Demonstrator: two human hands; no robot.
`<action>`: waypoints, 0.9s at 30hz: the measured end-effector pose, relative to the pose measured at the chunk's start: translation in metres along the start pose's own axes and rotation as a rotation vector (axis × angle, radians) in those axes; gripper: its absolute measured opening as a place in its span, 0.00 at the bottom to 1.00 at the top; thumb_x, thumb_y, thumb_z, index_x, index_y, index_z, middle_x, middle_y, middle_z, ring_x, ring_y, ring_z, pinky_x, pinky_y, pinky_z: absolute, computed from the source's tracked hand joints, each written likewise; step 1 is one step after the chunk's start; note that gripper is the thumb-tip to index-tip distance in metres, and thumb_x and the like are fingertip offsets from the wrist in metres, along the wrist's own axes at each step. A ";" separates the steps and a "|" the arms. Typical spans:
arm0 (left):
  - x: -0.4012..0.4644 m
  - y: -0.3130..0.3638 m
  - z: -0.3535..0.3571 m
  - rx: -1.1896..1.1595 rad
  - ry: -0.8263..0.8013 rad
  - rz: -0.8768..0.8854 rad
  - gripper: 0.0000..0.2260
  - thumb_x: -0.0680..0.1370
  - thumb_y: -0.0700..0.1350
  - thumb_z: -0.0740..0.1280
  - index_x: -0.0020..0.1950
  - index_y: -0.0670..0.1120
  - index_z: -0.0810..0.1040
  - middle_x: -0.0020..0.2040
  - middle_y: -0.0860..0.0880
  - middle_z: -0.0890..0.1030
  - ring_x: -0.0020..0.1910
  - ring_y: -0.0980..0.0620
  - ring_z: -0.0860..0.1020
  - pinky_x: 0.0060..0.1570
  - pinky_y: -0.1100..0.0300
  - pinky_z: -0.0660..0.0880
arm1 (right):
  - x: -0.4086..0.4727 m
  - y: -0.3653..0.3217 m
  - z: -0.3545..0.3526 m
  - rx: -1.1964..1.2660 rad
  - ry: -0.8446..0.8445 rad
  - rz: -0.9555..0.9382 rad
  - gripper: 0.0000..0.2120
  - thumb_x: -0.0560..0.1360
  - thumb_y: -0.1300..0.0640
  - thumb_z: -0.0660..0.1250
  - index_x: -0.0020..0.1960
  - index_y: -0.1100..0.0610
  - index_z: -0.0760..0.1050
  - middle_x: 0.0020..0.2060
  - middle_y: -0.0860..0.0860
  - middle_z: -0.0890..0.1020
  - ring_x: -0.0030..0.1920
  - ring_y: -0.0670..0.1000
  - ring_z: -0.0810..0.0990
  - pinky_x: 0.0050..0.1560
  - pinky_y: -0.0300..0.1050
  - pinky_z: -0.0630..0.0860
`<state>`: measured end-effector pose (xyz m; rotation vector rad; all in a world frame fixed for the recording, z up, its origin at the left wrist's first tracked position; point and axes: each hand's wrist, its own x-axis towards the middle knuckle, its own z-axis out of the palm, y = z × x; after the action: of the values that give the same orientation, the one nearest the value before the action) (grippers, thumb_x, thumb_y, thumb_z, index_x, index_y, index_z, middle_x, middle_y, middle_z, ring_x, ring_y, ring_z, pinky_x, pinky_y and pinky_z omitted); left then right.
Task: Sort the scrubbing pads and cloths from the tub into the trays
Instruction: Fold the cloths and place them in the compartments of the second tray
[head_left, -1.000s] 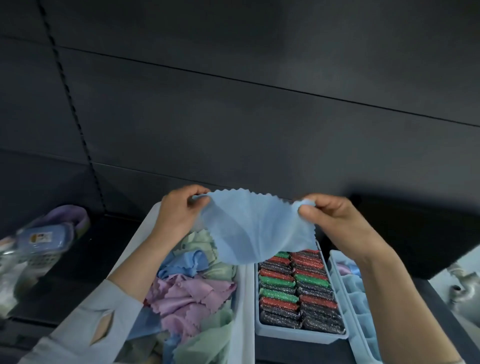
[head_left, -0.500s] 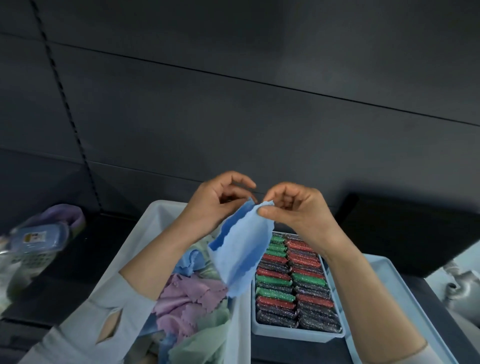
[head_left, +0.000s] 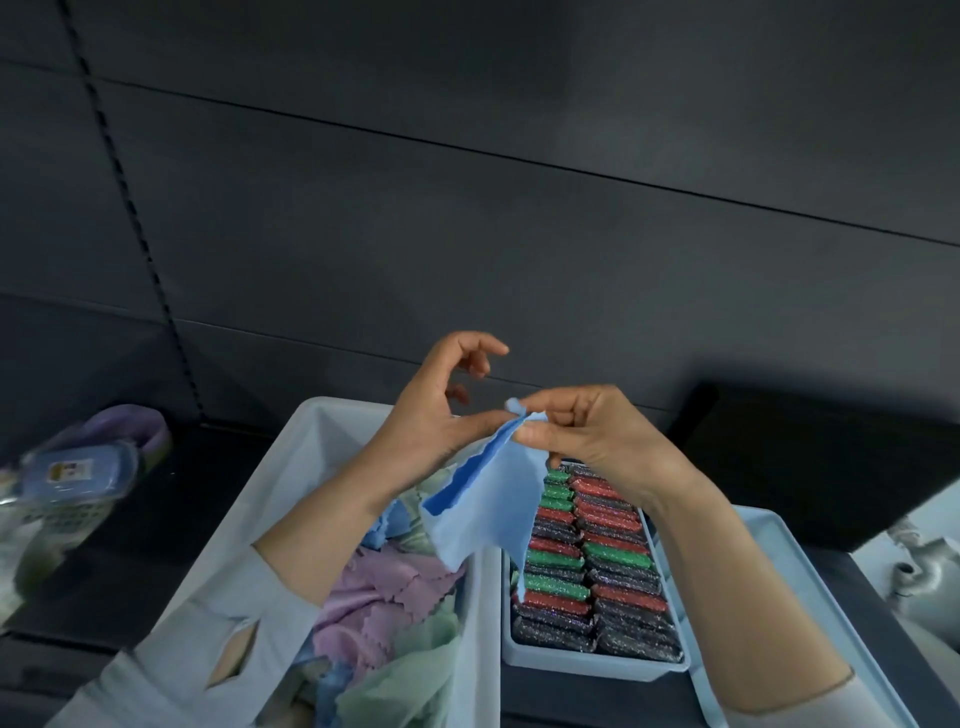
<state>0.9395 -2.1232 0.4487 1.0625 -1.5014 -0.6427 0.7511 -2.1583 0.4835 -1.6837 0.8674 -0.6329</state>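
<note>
A light blue cloth (head_left: 480, 506) with a zigzag edge hangs folded in half above the gap between the tub and the pad tray. My right hand (head_left: 587, 434) pinches its top corners. My left hand (head_left: 436, 410) touches the same top edge with its thumb; its other fingers are spread and raised. The pale blue tub (head_left: 306, 467) at lower left holds loose pink, green and blue cloths (head_left: 384, 597). The small tray (head_left: 582, 667) to its right is packed with rows of red, green and dark glittery scrubbing pads (head_left: 587, 566).
A larger pale blue tray (head_left: 784, 587) lies at far right under my right forearm. On the left shelf sit a packaged blue item (head_left: 78, 470) and a purple object (head_left: 130, 423). A dark panel wall rises behind. A dark box (head_left: 810, 467) stands at right.
The cloth was spread wide between both hands; the hands came together and folded it in half. Now the left fingers have opened while the right hand keeps the pinch.
</note>
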 end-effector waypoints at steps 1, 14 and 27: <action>0.000 -0.002 -0.001 0.002 0.000 -0.007 0.22 0.70 0.44 0.77 0.58 0.59 0.73 0.50 0.58 0.74 0.53 0.58 0.75 0.52 0.60 0.73 | 0.000 0.001 -0.001 -0.018 -0.010 0.012 0.14 0.66 0.53 0.75 0.49 0.58 0.84 0.45 0.60 0.85 0.44 0.63 0.80 0.52 0.55 0.77; -0.020 -0.017 0.010 -0.100 -0.166 -0.251 0.20 0.69 0.49 0.75 0.60 0.55 0.76 0.52 0.58 0.83 0.52 0.57 0.81 0.47 0.64 0.78 | 0.015 0.006 -0.010 0.058 0.365 -0.140 0.14 0.76 0.56 0.69 0.43 0.66 0.70 0.35 0.63 0.71 0.34 0.57 0.66 0.35 0.50 0.64; -0.003 0.006 -0.005 -0.047 0.254 -0.139 0.06 0.76 0.40 0.71 0.47 0.50 0.85 0.42 0.53 0.86 0.41 0.59 0.81 0.46 0.58 0.77 | 0.004 0.002 -0.019 -0.162 0.291 -0.168 0.06 0.70 0.61 0.76 0.46 0.55 0.83 0.36 0.54 0.80 0.38 0.48 0.76 0.44 0.38 0.75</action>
<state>0.9429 -2.1173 0.4540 1.1732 -1.1960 -0.6113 0.7384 -2.1728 0.4868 -1.8518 1.0102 -0.9625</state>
